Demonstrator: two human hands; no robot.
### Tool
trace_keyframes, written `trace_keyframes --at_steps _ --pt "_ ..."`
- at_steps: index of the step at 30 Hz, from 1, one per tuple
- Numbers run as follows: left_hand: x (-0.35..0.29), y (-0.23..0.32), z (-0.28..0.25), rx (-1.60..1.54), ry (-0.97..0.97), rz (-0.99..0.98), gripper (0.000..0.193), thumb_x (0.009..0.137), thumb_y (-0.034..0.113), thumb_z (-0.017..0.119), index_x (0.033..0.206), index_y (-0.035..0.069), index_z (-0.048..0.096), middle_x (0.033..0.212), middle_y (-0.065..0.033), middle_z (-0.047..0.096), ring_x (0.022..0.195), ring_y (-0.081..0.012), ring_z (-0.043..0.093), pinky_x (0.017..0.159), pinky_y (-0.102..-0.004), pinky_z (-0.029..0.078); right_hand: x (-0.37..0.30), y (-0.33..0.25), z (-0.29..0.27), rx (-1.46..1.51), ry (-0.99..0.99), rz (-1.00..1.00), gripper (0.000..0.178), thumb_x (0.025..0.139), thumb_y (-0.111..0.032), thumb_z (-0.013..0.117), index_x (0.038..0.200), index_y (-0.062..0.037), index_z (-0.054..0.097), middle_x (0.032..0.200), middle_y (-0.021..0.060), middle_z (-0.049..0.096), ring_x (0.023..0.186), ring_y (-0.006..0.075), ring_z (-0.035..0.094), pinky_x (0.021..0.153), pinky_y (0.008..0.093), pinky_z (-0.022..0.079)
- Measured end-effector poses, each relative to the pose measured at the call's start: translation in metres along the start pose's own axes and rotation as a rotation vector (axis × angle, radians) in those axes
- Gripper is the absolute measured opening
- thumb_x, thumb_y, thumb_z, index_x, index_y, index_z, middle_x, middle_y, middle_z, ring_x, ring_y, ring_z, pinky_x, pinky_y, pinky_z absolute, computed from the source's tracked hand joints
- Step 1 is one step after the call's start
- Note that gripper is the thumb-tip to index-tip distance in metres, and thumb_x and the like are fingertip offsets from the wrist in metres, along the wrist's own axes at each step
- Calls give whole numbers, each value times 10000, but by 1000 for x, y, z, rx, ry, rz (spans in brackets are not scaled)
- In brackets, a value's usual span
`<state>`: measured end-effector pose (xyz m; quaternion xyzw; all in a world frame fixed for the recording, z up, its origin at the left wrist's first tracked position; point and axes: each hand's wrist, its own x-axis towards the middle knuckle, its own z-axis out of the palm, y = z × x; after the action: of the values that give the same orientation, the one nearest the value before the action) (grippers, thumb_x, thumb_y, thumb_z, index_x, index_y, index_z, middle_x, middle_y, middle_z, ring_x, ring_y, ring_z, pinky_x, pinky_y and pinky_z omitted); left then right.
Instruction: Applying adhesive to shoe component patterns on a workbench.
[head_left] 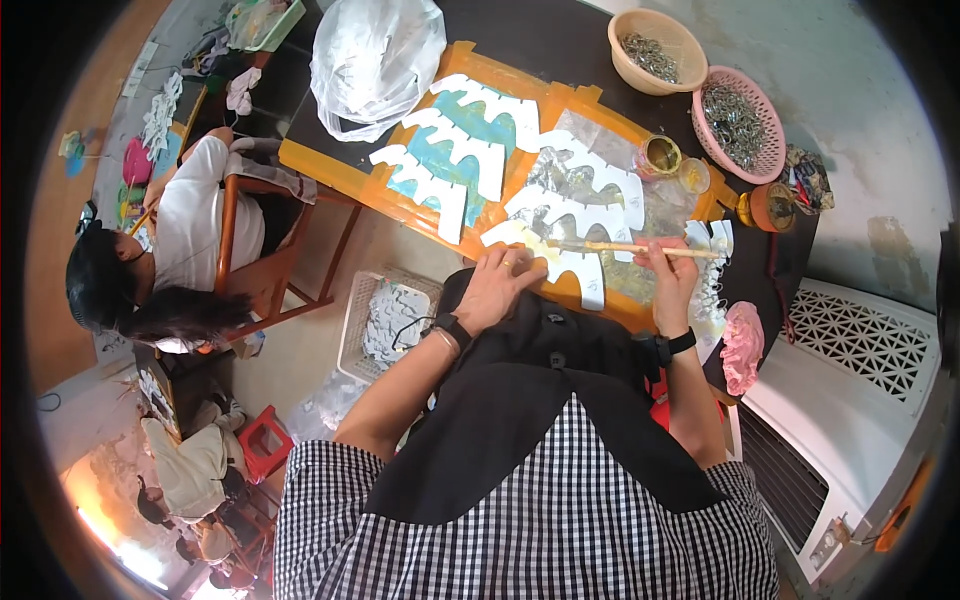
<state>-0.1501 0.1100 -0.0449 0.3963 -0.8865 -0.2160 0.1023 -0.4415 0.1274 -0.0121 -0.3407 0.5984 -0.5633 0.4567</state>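
Note:
My right hand [672, 278] grips a long wooden-handled brush [630, 248] that lies across a white scalloped cut-out [568, 262] near the table's front edge. My left hand [503, 283] presses flat on the left end of that same cut-out. More white scalloped cut-outs [455, 150] lie in rows on an orange board [330, 170], some over teal paint, some over silvery foil [570, 175]. A small open gold pot [661, 155] stands just beyond the foil.
A beige basket [655, 40] and a pink basket [740, 120] hold small metal pieces at the back right. A white plastic bag [375, 60] lies at the back. A white crate [385, 320] sits on the floor. Another person [170, 250] sits on a wooden chair at left.

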Motion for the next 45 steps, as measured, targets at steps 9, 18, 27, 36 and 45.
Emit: trace_keyframes --at_steps 9,18,27,36,45 --pt "1 0 0 2 18 11 481 760 41 580 1201 224 629 1247 -60 496 1170 -287 439 952 -390 398 -12 -8 -31 -87 22 9 85 950 -68 553 941 13 576 949 144 681 827 175 666 775 285 556" --pt "2 5 1 161 -14 47 448 822 104 540 1256 212 574 1275 -64 483 1190 -278 443 970 -389 380 -36 -14 -43 -125 -109 -20 80 939 -41 555 974 21 592 1027 154 663 919 188 653 819 305 548" --pt "8 8 0 129 -51 103 435 842 115 522 1277 134 538 1284 -71 493 1232 -245 443 1009 -387 357 -40 -19 -45 -49 -96 -47 72 929 -23 553 987 12 579 1075 187 651 1006 239 644 855 318 538" --pt "16 9 3 106 -111 274 433 854 135 509 1286 122 537 1283 -14 514 1253 -182 431 1074 -421 312 -49 -9 -53 -98 -269 -99 78 899 31 567 930 9 635 1082 177 663 1047 268 637 892 328 522" --pt "17 10 1 107 -140 269 423 859 150 506 1279 128 546 1280 -9 505 1226 -213 435 1065 -414 324 -56 -22 -71 -195 -252 -142 106 864 76 588 883 12 670 1051 172 687 1054 269 649 917 334 503"
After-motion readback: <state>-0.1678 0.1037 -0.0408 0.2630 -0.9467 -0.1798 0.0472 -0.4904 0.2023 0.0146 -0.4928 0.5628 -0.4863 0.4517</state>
